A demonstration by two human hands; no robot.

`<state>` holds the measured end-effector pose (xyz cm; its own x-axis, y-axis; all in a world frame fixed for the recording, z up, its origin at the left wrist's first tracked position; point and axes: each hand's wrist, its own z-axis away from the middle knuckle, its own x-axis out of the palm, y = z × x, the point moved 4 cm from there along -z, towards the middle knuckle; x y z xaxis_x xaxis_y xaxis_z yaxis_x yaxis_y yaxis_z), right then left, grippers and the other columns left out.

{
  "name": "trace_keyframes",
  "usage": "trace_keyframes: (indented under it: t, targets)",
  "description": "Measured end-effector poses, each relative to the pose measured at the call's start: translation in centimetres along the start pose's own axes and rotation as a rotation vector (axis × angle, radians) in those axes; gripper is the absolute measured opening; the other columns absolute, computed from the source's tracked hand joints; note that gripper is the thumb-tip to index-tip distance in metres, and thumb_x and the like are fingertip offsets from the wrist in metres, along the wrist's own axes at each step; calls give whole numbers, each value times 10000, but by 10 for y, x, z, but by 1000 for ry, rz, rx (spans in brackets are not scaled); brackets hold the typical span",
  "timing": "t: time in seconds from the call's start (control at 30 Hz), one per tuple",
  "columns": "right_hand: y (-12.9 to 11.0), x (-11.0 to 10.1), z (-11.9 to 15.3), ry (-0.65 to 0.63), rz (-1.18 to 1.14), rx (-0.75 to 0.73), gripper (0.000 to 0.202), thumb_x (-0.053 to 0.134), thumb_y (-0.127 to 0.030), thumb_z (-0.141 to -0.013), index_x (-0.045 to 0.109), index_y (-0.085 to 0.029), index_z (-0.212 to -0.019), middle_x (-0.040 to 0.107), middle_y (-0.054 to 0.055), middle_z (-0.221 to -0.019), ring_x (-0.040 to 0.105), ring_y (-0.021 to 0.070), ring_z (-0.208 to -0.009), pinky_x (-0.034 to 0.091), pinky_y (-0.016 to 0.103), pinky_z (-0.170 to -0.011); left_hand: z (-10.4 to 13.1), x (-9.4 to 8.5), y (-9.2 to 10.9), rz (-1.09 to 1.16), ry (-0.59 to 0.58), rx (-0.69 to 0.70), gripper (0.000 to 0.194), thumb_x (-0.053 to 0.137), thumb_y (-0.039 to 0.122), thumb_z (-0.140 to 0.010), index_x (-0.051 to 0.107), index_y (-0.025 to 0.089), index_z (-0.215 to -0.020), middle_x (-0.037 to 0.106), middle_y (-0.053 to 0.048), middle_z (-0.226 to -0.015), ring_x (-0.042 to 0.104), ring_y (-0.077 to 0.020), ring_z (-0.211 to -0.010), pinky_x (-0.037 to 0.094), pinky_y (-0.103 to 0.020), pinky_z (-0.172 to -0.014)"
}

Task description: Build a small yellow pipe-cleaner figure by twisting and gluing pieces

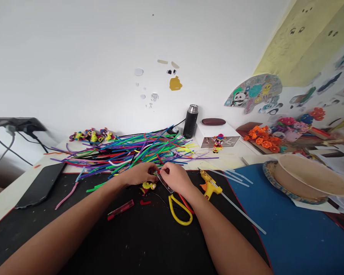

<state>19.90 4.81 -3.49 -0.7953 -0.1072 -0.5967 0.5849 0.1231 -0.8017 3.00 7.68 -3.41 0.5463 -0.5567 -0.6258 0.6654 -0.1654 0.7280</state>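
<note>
The left hand [139,175] and right hand [174,178] close over a small red piece [158,172], hiding most of it; what it is cannot be told. Both forearms run off the bottom edge. The cable [0,147] leaves at the left edge, and the clutter [336,133] far right is blurred.

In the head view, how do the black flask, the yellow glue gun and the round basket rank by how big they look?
Largest to smallest:
1. Basket, by far.
2. Glue gun and flask look about alike; the gun lies nearer the camera, so I won't rank them.
</note>
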Motion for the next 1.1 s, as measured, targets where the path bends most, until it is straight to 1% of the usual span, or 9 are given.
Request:
trace_keyframes:
  t: [0.07,0.2,0.37,0.5,0.6,0.7,0.83,0.97,1.1]
  targets:
    - [1,2,0,-29,-34,22,114,669,-196,-883,678,-225,-773,768,42,-837,686,209,-776,429,295,-689,-1,1,-2,24,-2,-3,372,703,386,-692,694,190,-1008,707,10,-776,652,-231,-740,429,-290,-617]
    - [6,9,-1,-118,-150,88,126,600,-223,-936,670,-225,-832,739,11,-696,702,188,-595,460,270,-566,1,2,-5,81,0,-6,378,714,374,-691,694,194,-1023,727,5,-804,677,-233,-756,451,-289,-633]
    - [3,4,0,-157,-251,100,115,585,-246,-964,636,-225,-863,740,0,-723,717,174,-552,488,252,-510,6,-4,-6,160,30,-3,422,763,416,-697,697,193,-1050,694,18,-778,656,-218,-738,446,-286,-624]
    - [1,-4,0,-121,-216,74,125,579,-254,-969,637,-227,-862,727,-5,-723,690,166,-538,466,255,-515,14,-14,-12,257,56,-3,474,789,463,-730,674,192,-1101,684,21,-791,655,-206,-729,451,-289,-629]
    - [1,-8,-1,-58,-120,32,132,608,-230,-944,650,-226,-818,728,9,-745,676,175,-613,442,270,-583,21,-20,-16,351,59,-3,471,799,474,-751,655,193,-1100,694,13,-800,672,-204,-724,472,-298,-644]
    - [1,-8,-1,17,-5,-14,128,654,-203,-903,655,-225,-777,732,30,-792,652,198,-712,406,292,-651,29,-22,-15,446,73,-5,478,814,475,-753,634,195,-1096,690,10,-803,666,-194,-698,491,-304,-645]
    - [1,-8,-2,68,71,-58,102,642,-213,-918,680,-227,-825,740,30,-811,632,202,-725,379,304,-671,37,-21,-14,551,123,-9,495,841,472,-738,609,198,-1079,677,4,-825,660,-183,-684,491,-297,-624]
    - [-1,-7,-2,96,55,-79,107,611,-268,-948,694,-235,-889,750,17,-841,651,194,-724,407,295,-673,44,-20,-13,636,174,-4,518,847,479,-724,592,214,-1090,678,-1,-859,659,-176,-682,501,-297,-619]
    - [-2,-5,-1,113,-73,-94,131,593,-319,-957,679,-240,-899,705,-7,-728,649,192,-671,432,288,-644,48,-18,-11,703,233,20,526,888,443,-706,607,211,-1085,674,7,-858,631,-154,-668,489,-278,-605]
